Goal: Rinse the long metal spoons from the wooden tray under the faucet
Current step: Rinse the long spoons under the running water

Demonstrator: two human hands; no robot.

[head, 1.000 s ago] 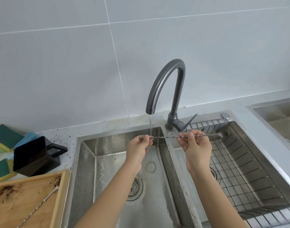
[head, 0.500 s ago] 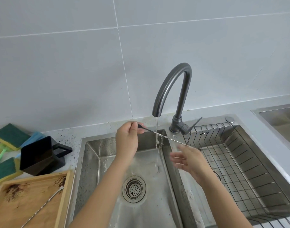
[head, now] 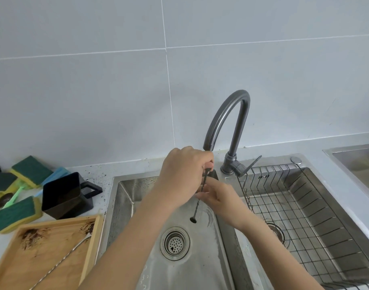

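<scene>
A person stands at a double stainless steel sink, seen from above through a camera on their head. The left hand (head: pixel 183 174) is closed around the top end of a long metal spoon (head: pixel 198 197) with a twisted stem, holding it nearly upright just below the spout of a dark grey curved faucet (head: pixel 225 122). The spoon hangs down into the left basin (head: pixel 125 206), its small round end pointing at the basin floor above the round drain strainer (head: pixel 174 243). The right hand (head: pixel 219 197) reaches in from the right with its fingers loosely curled at the middle of the stem; whether it grips the spoon or only touches it cannot be told. The right basin holds a wire drying rack (head: pixel 304 206). On the grey counter (head: pixel 104 172) to the left of the sink lies a wooden tray (head: pixel 43 258), smeared with dark brown stains. A second long spoon (head: pixel 64 260) rests diagonally across the tray. Behind the tray stands a black square cup (head: pixel 64 195) with a handle, and further left lie several green and yellow sponges (head: pixel 14 212) and a blue one (head: pixel 58 173). Dark specks dot the counter near the sink's edge. The wall behind is pale grey tile (head: pixel 95 91).
</scene>
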